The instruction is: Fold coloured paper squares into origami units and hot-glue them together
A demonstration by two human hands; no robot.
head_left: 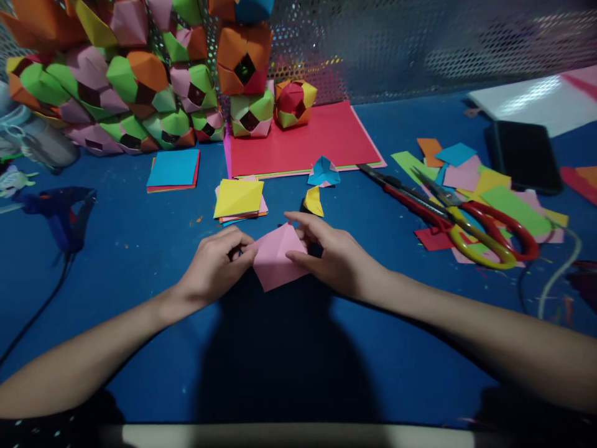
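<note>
Between my hands, just above the blue table, is a pink square of paper (pixel 280 258) with crease lines meeting near its middle. My left hand (pixel 219 258) pinches its left corner between thumb and fingers. On the other side my right hand (pixel 331 252) grips the right part, thumb on top and fingers behind. Just beyond the hands lie a small folded yellow piece (pixel 314 201) and a folded blue piece (pixel 324 171). A stack of paper squares with yellow on top (pixel 239 198) sits beyond my left hand.
Folded paper balls (pixel 245 59) are piled at the back left. Red sheets (pixel 303 143) lie before the perforated metal panel (pixel 396 56). Scissors (pixel 471 218), a cutter (pixel 405 199), paper scraps (pixel 517 205) and a phone (pixel 525 155) are right; a glue gun (pixel 65 214) is left.
</note>
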